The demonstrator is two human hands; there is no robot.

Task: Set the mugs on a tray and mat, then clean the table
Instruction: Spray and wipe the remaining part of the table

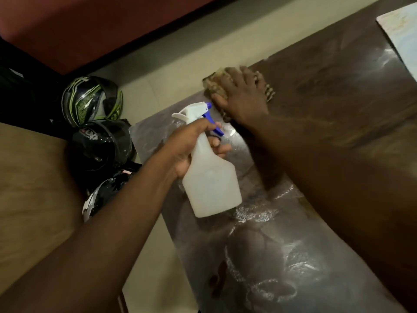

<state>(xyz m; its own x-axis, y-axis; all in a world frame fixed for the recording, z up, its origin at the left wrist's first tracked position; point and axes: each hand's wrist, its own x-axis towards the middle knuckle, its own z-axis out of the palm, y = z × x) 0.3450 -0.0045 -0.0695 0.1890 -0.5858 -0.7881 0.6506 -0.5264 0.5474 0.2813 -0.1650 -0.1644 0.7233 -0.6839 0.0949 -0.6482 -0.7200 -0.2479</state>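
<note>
My left hand [191, 145] grips a white spray bottle [211, 177] by its neck, fingers round the blue trigger, above the near left part of the dark glossy table [327, 114]. My right hand [241, 96] presses flat on a tan cloth [213, 83] at the table's far left edge. The fingers lie spread over the cloth, which is blurred. Wet streaks shine on the table surface near me. No mugs or tray are in view.
Two helmets, one green and black [90, 100] and one black [101, 145], lie on the floor left of the table, with a third dark object [106, 195] below them. A light patterned mat [401, 35] lies at the table's far right corner.
</note>
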